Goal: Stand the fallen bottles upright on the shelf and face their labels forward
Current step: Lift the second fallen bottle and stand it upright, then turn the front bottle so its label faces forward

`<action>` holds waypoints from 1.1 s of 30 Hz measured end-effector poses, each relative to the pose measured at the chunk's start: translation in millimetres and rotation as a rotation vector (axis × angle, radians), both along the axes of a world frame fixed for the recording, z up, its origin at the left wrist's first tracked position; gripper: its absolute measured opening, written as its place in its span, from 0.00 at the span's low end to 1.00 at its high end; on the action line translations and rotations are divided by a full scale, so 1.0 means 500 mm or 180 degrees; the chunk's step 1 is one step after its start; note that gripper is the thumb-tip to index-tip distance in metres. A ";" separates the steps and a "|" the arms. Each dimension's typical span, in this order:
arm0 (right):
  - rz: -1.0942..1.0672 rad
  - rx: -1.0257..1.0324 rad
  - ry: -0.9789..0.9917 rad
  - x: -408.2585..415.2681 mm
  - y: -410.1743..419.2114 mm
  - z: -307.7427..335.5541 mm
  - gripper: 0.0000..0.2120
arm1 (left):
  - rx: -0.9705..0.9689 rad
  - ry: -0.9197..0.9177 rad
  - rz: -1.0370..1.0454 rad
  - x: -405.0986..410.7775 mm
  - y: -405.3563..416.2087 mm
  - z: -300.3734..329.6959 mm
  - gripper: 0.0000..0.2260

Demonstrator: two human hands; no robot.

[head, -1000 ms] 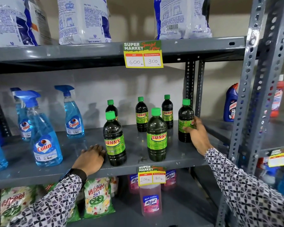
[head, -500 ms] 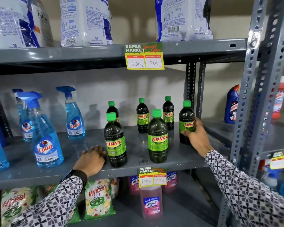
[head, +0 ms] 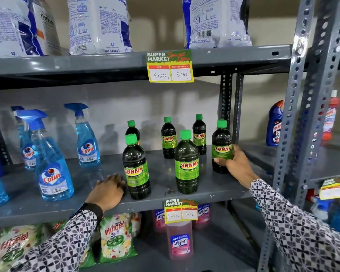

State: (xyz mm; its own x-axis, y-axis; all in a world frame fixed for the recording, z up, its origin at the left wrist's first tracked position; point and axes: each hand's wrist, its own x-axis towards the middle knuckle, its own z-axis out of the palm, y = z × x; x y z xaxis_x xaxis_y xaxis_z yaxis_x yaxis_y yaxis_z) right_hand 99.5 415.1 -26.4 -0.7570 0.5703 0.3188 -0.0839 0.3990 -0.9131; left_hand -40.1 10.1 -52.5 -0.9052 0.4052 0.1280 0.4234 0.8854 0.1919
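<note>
Several dark Sunny bottles with green caps stand upright on the grey middle shelf [head: 161,201]. My right hand [head: 237,164] is wrapped around the rightmost bottle [head: 221,142], whose green label faces forward. My left hand [head: 108,190] lies flat on the shelf, fingers against the base of the front left bottle [head: 136,167]. The front middle bottle [head: 186,163] shows its label to the front. Three more stand behind: a back left bottle [head: 133,130] mostly hidden, a back middle bottle [head: 168,138] and a back right bottle [head: 199,134].
Blue Colin spray bottles [head: 53,163] stand at the left of the same shelf. White detergent bags [head: 98,24] fill the shelf above. A perforated upright post [head: 300,107] rises on the right. Pink Lizol bottles [head: 180,242] and Wheel packets [head: 116,238] sit below.
My right hand has turned the rightmost bottle so that its Sunny label now faces forward. My left hand has stayed flat on the shelf.
</note>
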 end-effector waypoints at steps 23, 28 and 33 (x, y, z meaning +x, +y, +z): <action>-0.0705 0.0449 0.1049 0.169 -0.087 -0.048 0.29 | 0.1081 0.0099 0.0484 0.045 -0.007 0.024 0.13; -0.0530 0.1424 0.1379 0.166 -0.213 -0.035 0.11 | 0.1967 0.0718 0.0430 0.123 -0.022 0.033 0.15; 0.0996 0.1184 0.0507 0.106 -0.370 -0.025 0.19 | 0.3283 0.0013 -0.0146 0.148 -0.025 0.024 0.18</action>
State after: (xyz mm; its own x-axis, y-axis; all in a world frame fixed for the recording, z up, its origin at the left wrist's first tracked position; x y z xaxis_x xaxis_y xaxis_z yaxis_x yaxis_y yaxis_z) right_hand 152.5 230.0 -39.0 -0.7989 0.1501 0.5825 -0.3780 0.6280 -0.6803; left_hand 34.0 -2.3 -40.4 -0.8905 0.1307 0.4359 0.4549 0.2742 0.8473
